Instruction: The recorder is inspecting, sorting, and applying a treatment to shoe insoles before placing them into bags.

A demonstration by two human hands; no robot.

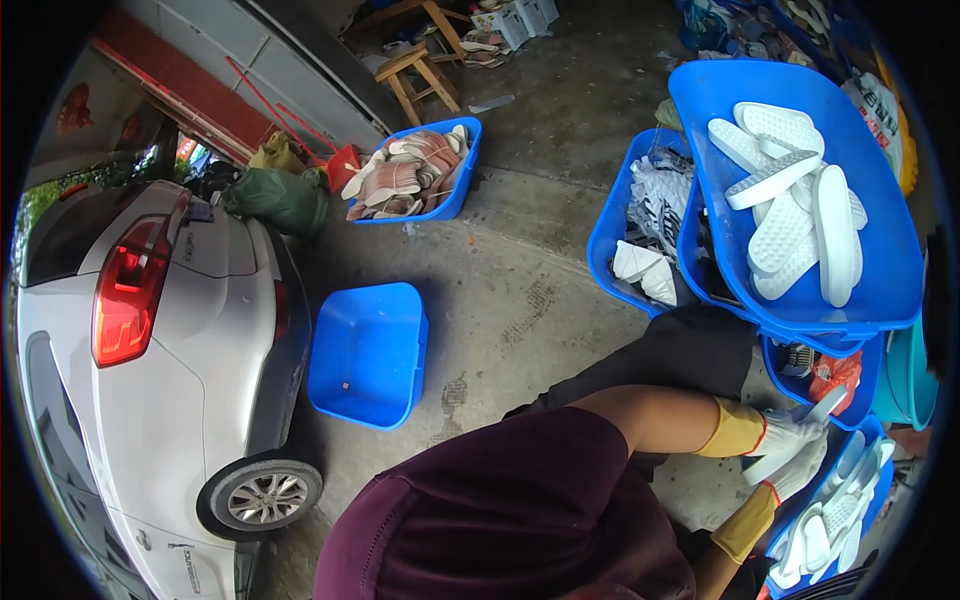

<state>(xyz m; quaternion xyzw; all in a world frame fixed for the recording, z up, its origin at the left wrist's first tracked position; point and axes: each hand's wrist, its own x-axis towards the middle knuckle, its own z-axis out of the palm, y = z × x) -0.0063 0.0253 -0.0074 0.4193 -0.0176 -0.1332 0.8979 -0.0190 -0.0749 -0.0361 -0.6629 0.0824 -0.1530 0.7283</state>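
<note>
At the right, my left hand (790, 432) is in a white glove with a yellow cuff. It is closed around a white slipper (826, 404), whose end sticks out past the fingers. Just below it, my right hand (798, 474), gloved the same way, is closed on the slipper as well; glove and slipper overlap, so the exact grip is partly hidden. Beside my right hand stands a blue tub (872, 500) of white strapped slippers. Farther off, a large blue tub (890, 270) holds several loose white slippers, soles and sides showing.
Under the large tub are a blue bin (612, 215) with plastic wrapping and another with a red bag (835, 380). A teal bucket (908, 375) stands at the right. Leftward are a blue tub (368, 345), a tub of pinkish pieces (410, 175), a wooden stool (418, 80) and a white car (180, 360).
</note>
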